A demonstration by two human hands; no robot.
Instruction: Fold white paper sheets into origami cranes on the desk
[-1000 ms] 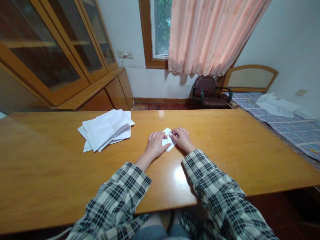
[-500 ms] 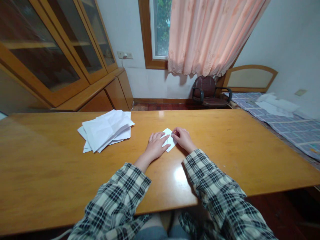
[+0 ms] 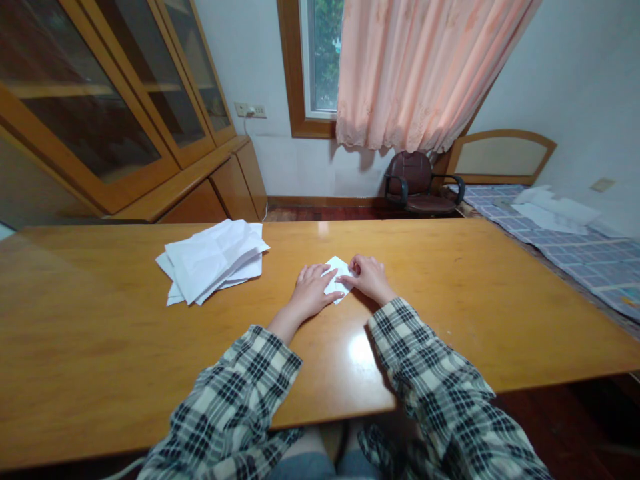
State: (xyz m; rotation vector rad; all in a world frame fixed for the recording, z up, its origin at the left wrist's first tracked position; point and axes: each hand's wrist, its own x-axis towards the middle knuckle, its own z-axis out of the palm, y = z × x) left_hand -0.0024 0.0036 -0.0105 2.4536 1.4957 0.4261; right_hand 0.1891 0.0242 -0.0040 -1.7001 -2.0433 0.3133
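A small piece of white folded paper (image 3: 337, 269) lies on the wooden table, turned with a corner toward me. My left hand (image 3: 313, 291) rests flat over its left side, fingers stretched out and thumb along the lower edge. At the right corner is my right hand (image 3: 369, 277), its fingers curled and its thumb pressed on the paper's face. The hands cover both side edges of the paper, so its folds there are partly hidden.
A loose stack of white paper sheets (image 3: 215, 260) sits left of my hands on the wooden table (image 3: 125, 360). Beyond the table are a glass-door cabinet (image 3: 165, 160), a dark red armchair (image 3: 417, 183) and a bed with a checked cover (image 3: 565, 247).
My right thumb has stretched left across the paper, while the curled right fingers have lifted slightly off its upper right edge. My left hand has barely moved.
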